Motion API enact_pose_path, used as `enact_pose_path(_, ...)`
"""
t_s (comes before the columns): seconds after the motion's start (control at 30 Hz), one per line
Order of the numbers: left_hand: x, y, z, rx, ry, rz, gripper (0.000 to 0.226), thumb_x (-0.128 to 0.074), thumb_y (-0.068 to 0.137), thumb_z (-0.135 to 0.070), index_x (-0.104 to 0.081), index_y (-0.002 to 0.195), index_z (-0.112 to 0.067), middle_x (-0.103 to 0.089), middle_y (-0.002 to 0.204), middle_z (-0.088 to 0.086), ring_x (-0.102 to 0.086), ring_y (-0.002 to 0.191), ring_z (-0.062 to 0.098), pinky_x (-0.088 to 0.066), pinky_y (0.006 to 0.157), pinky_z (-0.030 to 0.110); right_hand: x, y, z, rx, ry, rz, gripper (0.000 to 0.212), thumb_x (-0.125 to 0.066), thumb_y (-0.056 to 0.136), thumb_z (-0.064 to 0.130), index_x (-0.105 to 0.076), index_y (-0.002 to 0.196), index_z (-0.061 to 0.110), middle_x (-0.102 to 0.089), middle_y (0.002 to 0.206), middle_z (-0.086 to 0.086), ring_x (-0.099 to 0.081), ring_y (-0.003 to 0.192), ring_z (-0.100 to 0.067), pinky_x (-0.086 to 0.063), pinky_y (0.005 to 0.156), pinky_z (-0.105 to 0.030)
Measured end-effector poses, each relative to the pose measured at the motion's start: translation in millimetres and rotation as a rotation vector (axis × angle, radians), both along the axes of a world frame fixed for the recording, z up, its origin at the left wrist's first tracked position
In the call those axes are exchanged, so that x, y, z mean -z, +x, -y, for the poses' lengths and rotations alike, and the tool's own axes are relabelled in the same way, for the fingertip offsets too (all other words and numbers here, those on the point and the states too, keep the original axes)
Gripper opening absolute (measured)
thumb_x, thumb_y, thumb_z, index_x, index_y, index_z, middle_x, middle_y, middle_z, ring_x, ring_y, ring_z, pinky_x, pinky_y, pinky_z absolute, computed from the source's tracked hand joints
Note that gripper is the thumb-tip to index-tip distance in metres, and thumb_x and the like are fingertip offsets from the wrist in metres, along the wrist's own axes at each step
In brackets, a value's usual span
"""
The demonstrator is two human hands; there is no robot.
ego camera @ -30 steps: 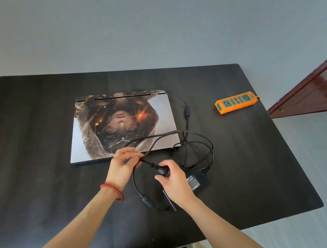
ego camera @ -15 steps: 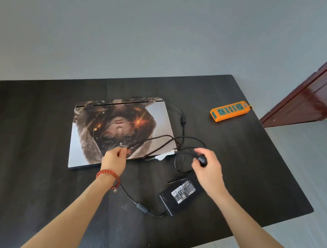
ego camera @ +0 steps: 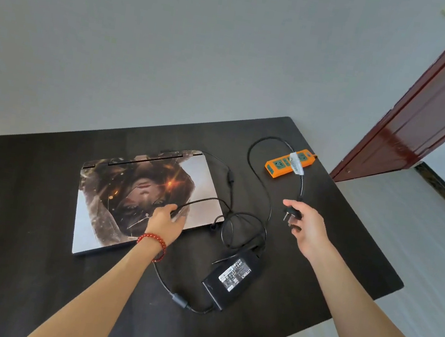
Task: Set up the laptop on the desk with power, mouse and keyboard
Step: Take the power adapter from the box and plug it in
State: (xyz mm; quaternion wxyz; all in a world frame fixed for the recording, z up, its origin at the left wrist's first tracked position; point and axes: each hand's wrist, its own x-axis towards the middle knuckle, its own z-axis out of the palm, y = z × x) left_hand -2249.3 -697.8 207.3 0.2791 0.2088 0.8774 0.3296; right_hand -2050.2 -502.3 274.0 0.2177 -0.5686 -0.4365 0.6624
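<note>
Right hand (ego camera: 307, 227) pinches mains plug (ego camera: 290, 215), short of orange power strip (ego camera: 290, 163). Left hand (ego camera: 166, 221) grips adapter cable (ego camera: 200, 202) over closed laptop (ego camera: 143, 200). Risk: looped slack snags, drags power brick (ego camera: 232, 278) across bench (ego camera: 26, 213).

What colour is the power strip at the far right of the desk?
Orange with green sockets; the power strip shows clearly in the head view, a black cable lying across it.

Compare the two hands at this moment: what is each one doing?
The right hand is raised, gripping the wall plug short of the orange power strip. The left hand rests low on the closed laptop, pinching the thin cable. Both hold parts of the same charger lead.
</note>
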Motion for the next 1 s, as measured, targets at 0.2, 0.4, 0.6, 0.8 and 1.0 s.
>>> enact_pose_path(0.2, -16.3, 25.9, -49.0, 0.114, 0.139, -0.121, 0.044, -0.056, 0.086, -0.023, -0.046, 0.128, -0.015, -0.038, 0.139, 0.011, -0.034, 0.130, 0.029, -0.030, 0.109, 0.044, 4.7, 5.2, -10.9, -0.133, 0.196, 0.130, 0.007, -0.059, 0.086, 0.020, -0.065, 0.081, 0.019, -0.059, 0.080, -0.003, -0.048, 0.067, -0.010, -0.028, 0.053, -0.020)
enact_pose_path(0.4, -32.3, 35.8, -102.9, 0.177, 0.350, -0.170, 0.068, -0.062, 0.083, -0.021, -0.026, 0.140, -0.013, -0.029, 0.145, 0.010, -0.029, 0.135, 0.023, -0.025, 0.110, 0.034, 12.8, 23.6, -63.2, -0.246, 0.378, 0.235, 0.015, -0.056, 0.087, 0.004, -0.058, 0.099, 0.012, -0.060, 0.093, -0.007, -0.055, 0.075, -0.012, -0.039, 0.060, -0.018)
enact_pose_path(0.6, -58.7, 26.1, -226.5, 0.379, 0.374, -0.096, 0.069, -0.051, 0.090, -0.034, -0.013, 0.145, -0.019, -0.037, 0.143, -0.001, -0.032, 0.131, 0.015, -0.029, 0.108, 0.032, 11.0, 25.0, -159.0, -0.473, 0.419, 0.161, 0.010, -0.053, 0.089, 0.003, -0.058, 0.096, 0.010, -0.068, 0.089, -0.011, -0.065, 0.082, -0.017, -0.054, 0.071, -0.025)
enact_pose_path(0.8, -45.1, 15.4, -332.7, 0.112, 0.322, 0.036, 0.031, -0.034, 0.097, -0.023, -0.058, 0.114, -0.013, -0.051, 0.065, -0.002, -0.051, 0.058, 0.011, -0.051, 0.064, 0.024, 32.1, 5.1, -271.8, -0.399, 0.193, 0.062, 0.011, -0.055, 0.087, -0.002, -0.060, 0.092, 0.006, -0.063, 0.096, -0.018, -0.064, 0.085, -0.025, -0.054, 0.064, -0.026)
enact_pose_path(1.0, -8.6, -6.3, -350.5, -0.081, 0.205, -0.097, 0.026, -0.039, 0.094, -0.010, -0.054, 0.117, -0.012, -0.059, 0.088, 0.004, -0.053, 0.067, 0.014, -0.049, 0.068, 0.027, 62.2, -33.4, -321.4, -0.448, -0.239, -0.047, 0.017, -0.053, 0.090, 0.003, -0.059, 0.105, 0.001, -0.065, 0.100, -0.011, -0.063, 0.095, -0.021, -0.051, 0.082, -0.032)
